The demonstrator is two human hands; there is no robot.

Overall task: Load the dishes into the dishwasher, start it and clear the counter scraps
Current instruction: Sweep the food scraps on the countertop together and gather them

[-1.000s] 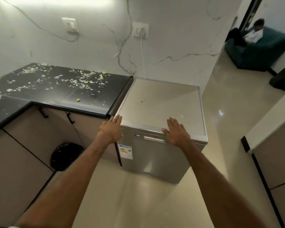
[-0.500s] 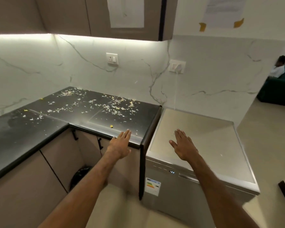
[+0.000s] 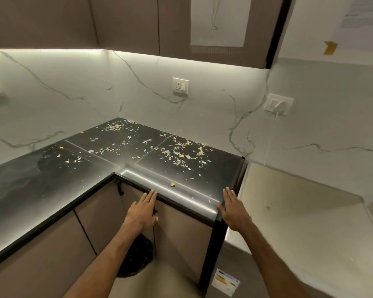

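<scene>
A black L-shaped counter (image 3: 52, 181) fills the left and centre, strewn with several pale and yellow scraps (image 3: 177, 153), thickest toward the back wall. One yellow scrap (image 3: 172, 184) lies alone near the front edge. The silver dishwasher (image 3: 299, 211) stands at the right against the counter's end, its door closed, an energy label (image 3: 225, 284) on its front. My left hand (image 3: 143, 211) hovers flat, fingers straight, in front of the counter's front edge. My right hand (image 3: 234, 209) is flat too, over the counter's right corner. Both hands are empty.
A black bin bag (image 3: 136, 254) sits on the floor below the counter, by the cabinet doors. Wall cabinets hang overhead. Sockets (image 3: 180, 85) are on the marble backsplash, and a plugged-in cord (image 3: 274, 130) runs down behind the dishwasher.
My view swung left and up from the dishwasher to the counter. Both hands moved left, off the dishwasher's top toward the counter's front edge.
</scene>
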